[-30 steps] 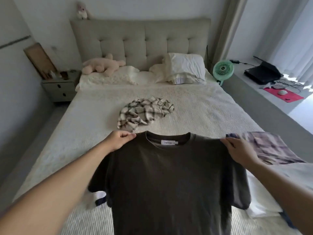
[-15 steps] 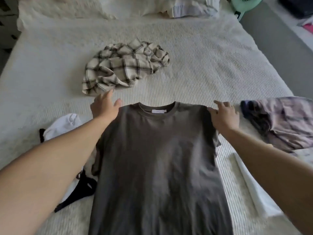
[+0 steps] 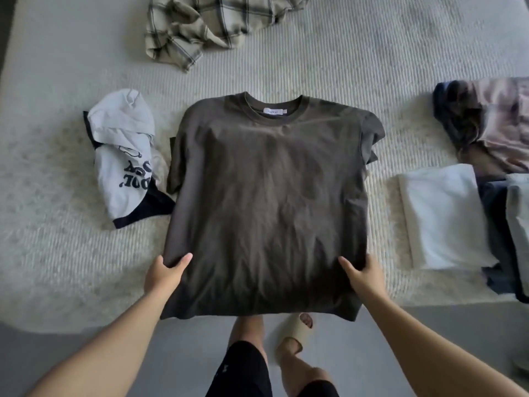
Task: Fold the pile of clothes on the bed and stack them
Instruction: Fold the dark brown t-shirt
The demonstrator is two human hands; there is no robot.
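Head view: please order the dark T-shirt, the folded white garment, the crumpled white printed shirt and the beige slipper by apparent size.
1. dark T-shirt
2. folded white garment and crumpled white printed shirt: look alike, unranked
3. beige slipper

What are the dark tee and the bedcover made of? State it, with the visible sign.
Dark tee: looks like soft matte cotton jersey, judging by its limp drape, fine creases and ribbed collar. Bedcover: seems a thick woven or knitted textile, cream and matte, with fine raised ribs. Fibre cannot be confirmed.
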